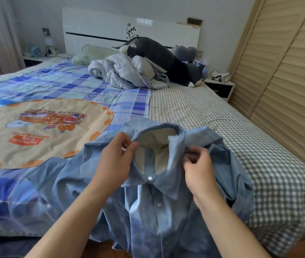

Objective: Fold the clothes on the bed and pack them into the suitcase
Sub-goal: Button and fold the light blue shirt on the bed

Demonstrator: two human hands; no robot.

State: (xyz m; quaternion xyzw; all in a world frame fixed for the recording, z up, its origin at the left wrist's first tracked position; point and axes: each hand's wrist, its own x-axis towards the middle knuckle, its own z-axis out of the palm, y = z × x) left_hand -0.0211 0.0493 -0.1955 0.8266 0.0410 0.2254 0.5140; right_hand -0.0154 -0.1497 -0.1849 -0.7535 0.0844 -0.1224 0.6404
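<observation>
1. Head view, nearest: the shirt (159,211) lies front up at the near edge of the bed (259,146), its hem hanging over that edge toward the person. Its long axis runs from the near edge straight toward the headboard (110,27), with the collar (157,138) at the far end.
2. The left hand (114,161) pinches the collar's left side between thumb and curled fingers; the other fingers are bent close.
3. The right hand (198,172) pinches the collar's right side the same way, fingers curled round the cloth. Both hands sit level, one on each side of the button line (150,178), so neither is nearer.
4. My judgement: the collar is being squared, and the coming fold turns on that button line as the centre, sleeves brought inward across it.
5. Farther, near the head of the bed, a crumpled pile (125,73) of pale cloth lies against a plush toy (162,56).
6. No suitcase is in view.
</observation>
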